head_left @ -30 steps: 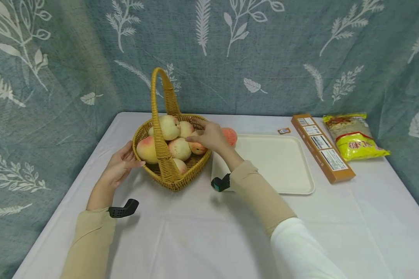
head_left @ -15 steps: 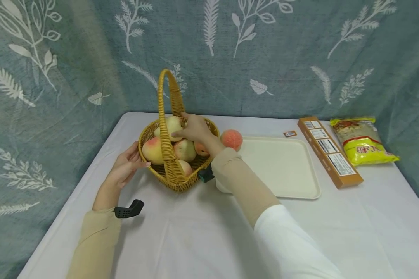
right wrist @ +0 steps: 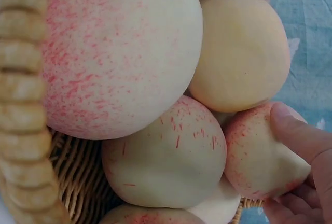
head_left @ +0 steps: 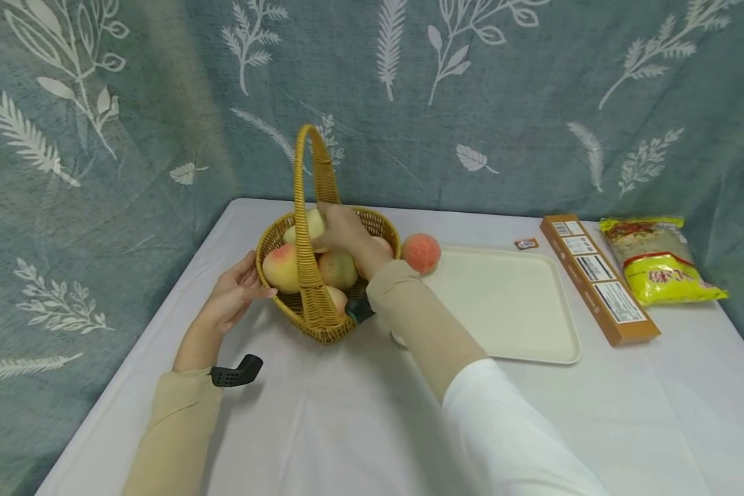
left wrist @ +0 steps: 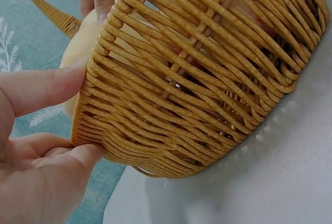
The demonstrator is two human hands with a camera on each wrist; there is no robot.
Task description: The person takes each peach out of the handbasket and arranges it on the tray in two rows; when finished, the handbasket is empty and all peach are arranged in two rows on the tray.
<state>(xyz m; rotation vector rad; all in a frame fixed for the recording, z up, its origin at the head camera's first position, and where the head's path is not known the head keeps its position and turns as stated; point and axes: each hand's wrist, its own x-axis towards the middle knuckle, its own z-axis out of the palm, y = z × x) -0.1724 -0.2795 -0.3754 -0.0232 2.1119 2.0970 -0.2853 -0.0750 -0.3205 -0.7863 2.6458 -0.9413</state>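
Note:
A wicker basket point(head_left: 328, 332) with a tall handle holds several peaches, pale yellow with pink blush. On its left side my left hand point(head_left: 232, 296) pinches the rim; in the left wrist view the thumb and fingers point(left wrist: 85, 156) of that hand meet the woven wall. My right hand point(head_left: 347, 234) reaches into the basket beside the handle. The right wrist view shows it gripping a pale peach point(right wrist: 259, 154), thumb on top and other fingers partly hidden behind. Other peaches point(right wrist: 166, 156) lie against it. Just outside the basket sits an orange-pink peach point(head_left: 421, 253).
A cream tray point(head_left: 502, 303) lies right of the basket. Beyond it are a long brown box point(head_left: 598, 279), a yellow food bag point(head_left: 663, 262) and a small orange packet point(head_left: 525, 244). A patterned curtain point(head_left: 409, 151) hangs behind the white-covered table point(head_left: 322, 427).
My right hand has moved left within the basket, from the peaches at its right side to the pale peach near the handle, and grips it. The left hand stays at the rim.

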